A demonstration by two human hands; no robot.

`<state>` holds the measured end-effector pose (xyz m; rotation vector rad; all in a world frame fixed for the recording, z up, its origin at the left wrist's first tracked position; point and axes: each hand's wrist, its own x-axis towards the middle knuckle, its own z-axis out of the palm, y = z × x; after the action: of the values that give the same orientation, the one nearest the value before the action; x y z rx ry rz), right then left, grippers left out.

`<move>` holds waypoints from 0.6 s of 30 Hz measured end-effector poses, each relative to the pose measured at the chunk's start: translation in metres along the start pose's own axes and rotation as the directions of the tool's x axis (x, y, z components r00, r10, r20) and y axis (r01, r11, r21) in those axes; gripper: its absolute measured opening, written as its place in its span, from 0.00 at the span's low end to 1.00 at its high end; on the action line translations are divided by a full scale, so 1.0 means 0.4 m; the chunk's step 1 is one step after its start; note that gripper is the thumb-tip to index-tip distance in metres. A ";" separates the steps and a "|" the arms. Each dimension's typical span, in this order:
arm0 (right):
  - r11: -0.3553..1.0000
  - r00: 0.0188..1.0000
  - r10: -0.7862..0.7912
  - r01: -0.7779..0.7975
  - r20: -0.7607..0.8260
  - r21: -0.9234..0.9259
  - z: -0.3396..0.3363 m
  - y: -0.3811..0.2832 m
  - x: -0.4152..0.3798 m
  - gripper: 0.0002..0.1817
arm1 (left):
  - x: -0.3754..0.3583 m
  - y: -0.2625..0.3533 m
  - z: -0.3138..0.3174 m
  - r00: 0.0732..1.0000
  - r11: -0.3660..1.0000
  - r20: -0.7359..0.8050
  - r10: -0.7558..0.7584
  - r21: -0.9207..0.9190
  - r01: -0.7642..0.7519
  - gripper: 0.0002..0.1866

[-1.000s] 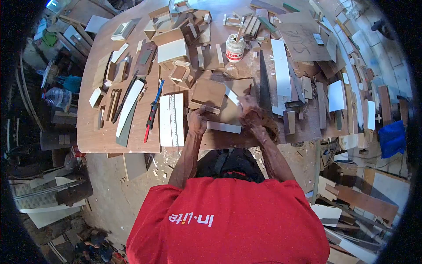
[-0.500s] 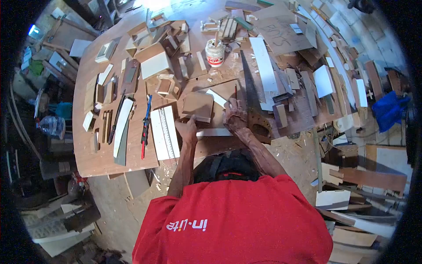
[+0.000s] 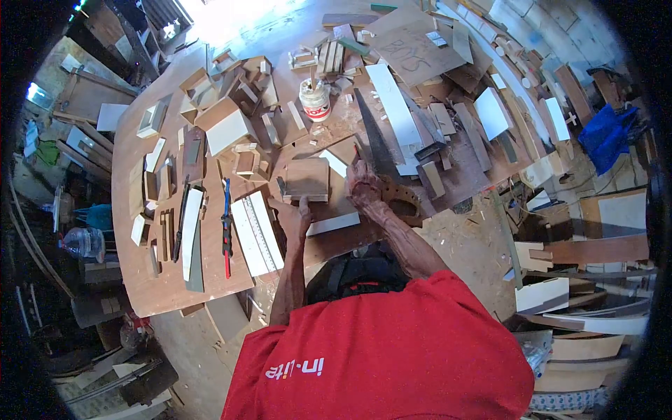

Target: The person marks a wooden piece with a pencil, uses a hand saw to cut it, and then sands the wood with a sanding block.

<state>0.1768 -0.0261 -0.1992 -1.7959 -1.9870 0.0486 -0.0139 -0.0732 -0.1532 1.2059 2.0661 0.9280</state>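
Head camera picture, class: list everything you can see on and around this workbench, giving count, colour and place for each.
workbench: one, brown, centre
wooden box: one, brown, before the hands
handsaw: one, dark blade, right of the hands
glue tub: one, white and red, upper middle
ruler board: one, white, left of the hands
red-handled tool: one, left of the ruler board
wood offcuts: many, brown and white, scattered
blue cloth: one, far right
left hand: at the box's near edge
right hand: beside the saw

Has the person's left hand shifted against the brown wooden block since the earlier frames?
Yes. The left hand slid from the brown wooden block edge toward the person.
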 end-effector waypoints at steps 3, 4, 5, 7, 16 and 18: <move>0.997 0.999 -0.040 0.041 -0.017 0.059 -0.059 -0.005 -0.014 0.09 | -0.026 0.045 -0.036 0.997 0.996 0.036 0.068 0.062 -0.070 0.47; 0.997 0.999 -0.042 0.043 -0.018 0.060 -0.020 0.018 -0.013 0.09 | -0.036 0.062 -0.050 0.993 0.993 0.076 0.092 0.065 -0.097 0.46; 0.992 0.998 0.004 -0.012 0.066 0.122 0.038 0.041 -0.012 0.09 | -0.035 0.040 -0.050 0.993 0.993 0.073 0.088 0.066 -0.093 0.46; 0.980 0.987 0.037 -0.066 0.157 0.187 0.160 0.112 -0.040 0.09 | -0.027 -0.021 -0.056 0.819 0.864 0.428 0.382 0.150 -0.481 0.44; 0.878 0.922 -0.372 0.311 0.109 0.365 -0.164 -0.027 -0.112 0.12 | -0.156 -0.025 -0.133 0.845 0.777 0.328 0.422 0.349 -0.524 0.51; 0.881 0.907 -0.414 0.380 0.072 0.282 -0.143 -0.038 -0.144 0.14 | -0.162 -0.053 -0.130 0.889 0.820 0.246 0.387 0.350 -0.454 0.51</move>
<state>0.1855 -0.0987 -0.1610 -1.2206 -2.2835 0.2912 -0.0355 -0.1532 -0.1305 1.9520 1.9407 0.5657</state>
